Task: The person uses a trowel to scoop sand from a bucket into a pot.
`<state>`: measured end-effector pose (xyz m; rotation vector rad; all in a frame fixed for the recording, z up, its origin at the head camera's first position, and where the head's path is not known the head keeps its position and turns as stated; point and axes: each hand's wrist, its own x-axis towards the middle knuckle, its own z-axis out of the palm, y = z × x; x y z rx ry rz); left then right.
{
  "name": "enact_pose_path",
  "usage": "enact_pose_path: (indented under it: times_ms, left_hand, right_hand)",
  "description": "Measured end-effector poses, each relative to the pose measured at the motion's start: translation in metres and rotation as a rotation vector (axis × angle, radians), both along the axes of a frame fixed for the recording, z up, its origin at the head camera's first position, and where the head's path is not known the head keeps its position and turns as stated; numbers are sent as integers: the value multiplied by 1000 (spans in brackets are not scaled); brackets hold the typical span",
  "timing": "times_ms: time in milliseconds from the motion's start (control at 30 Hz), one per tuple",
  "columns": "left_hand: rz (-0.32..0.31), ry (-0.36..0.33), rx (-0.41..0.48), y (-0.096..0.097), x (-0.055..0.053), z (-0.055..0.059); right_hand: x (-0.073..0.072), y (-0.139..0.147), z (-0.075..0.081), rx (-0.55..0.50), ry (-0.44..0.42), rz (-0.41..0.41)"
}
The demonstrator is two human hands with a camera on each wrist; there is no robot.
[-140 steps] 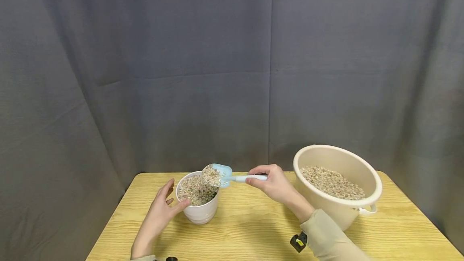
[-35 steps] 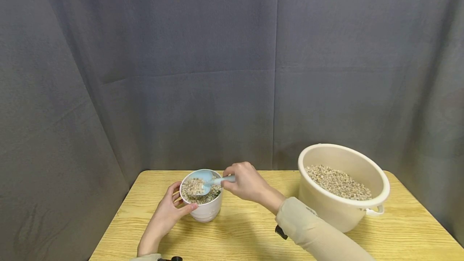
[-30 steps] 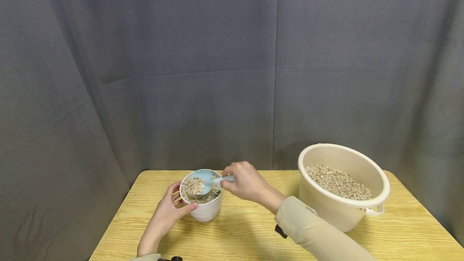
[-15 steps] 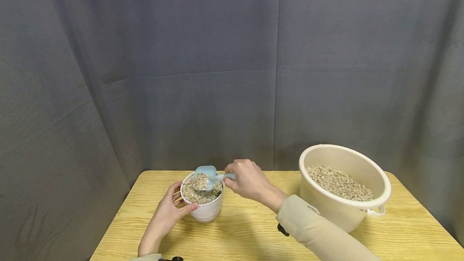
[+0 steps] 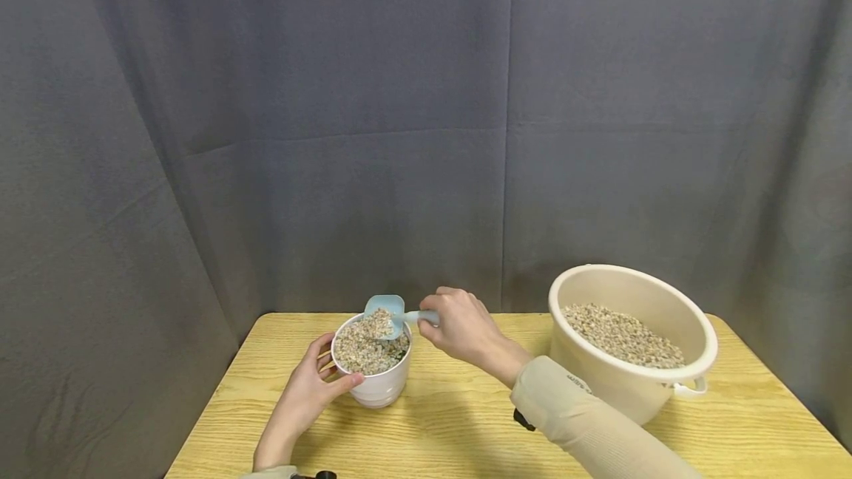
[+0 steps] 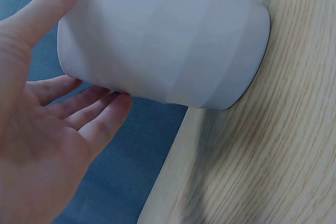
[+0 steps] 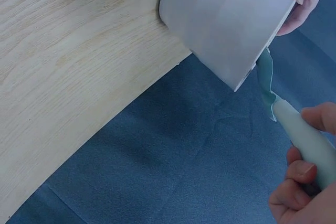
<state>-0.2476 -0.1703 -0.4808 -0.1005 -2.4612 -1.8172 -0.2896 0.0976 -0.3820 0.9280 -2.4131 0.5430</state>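
A white plant pot (image 5: 380, 389), nearly full of pale gravel (image 5: 364, 350), stands upright towards the left of the table, with a little dark green showing among the stones. My left hand (image 5: 308, 390) holds it from the left, thumb on the near side and fingers round the far side; in the left wrist view these fingers (image 6: 105, 124) touch its wall. My right hand (image 5: 466, 327) grips the handle of a light blue scoop (image 5: 394, 307). The scoop's blade lies over the pot's far right rim, some gravel on it. The right wrist view shows the scoop handle (image 7: 302, 135) between thumb and curled fingers.
At the right a large cream bucket (image 5: 599, 390) leans to one side, gravel (image 5: 622, 335) heaped inside and a white handle at its rim. The wooden table (image 5: 452, 427) ends at a grey curtain (image 5: 386, 131) behind.
My left hand, earlier apart from the pot, has come to hold it. The scoop has dipped into the pot, then risen slightly away and to the right, leaving less gravel on its blade.
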Motion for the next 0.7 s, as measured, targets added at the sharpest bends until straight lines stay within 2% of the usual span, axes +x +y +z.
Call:
enact_pose_path:
  times_ms: [700]
  left_hand:
    - [-2,-11,-7,0,1,3]
  right_hand:
    - [0,2,-5,78,127,-9]
